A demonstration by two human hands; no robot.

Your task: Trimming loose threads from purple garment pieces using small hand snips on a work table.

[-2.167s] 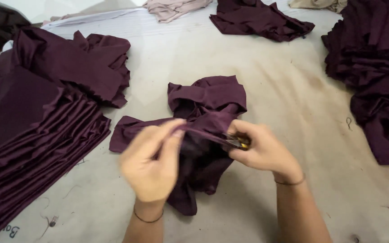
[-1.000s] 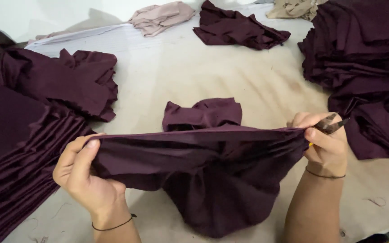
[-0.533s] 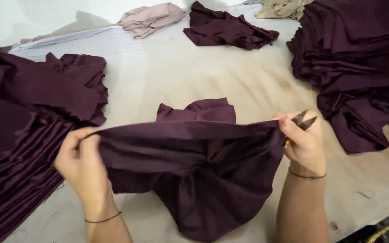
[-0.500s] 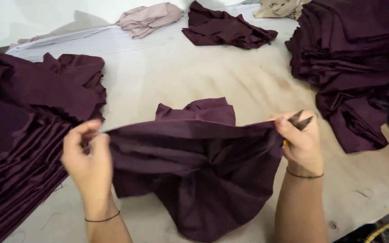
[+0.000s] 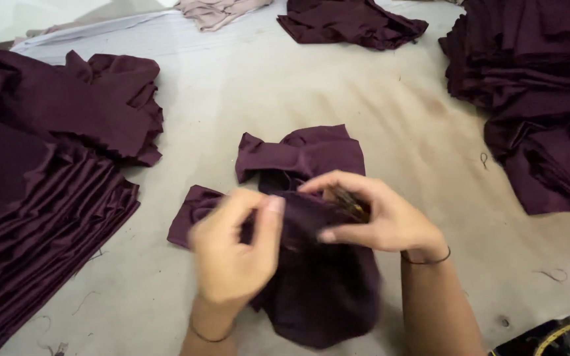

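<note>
A dark maroon garment lies bunched on the grey table in front of me. My left hand pinches a fold of it between thumb and fingers. Close beside it, my right hand grips the same fold and also holds small thread snips, mostly hidden under the fingers. The two hands nearly touch above the cloth.
A tall stack of folded maroon pieces fills the left side, with loose ones on top. More maroon piles sit at the right and far centre. A beige cloth lies at the back. Loose threads dot the table.
The garment was stretched wide between my hands; now both hands have come together at the middle and the cloth is bunched on the table.
</note>
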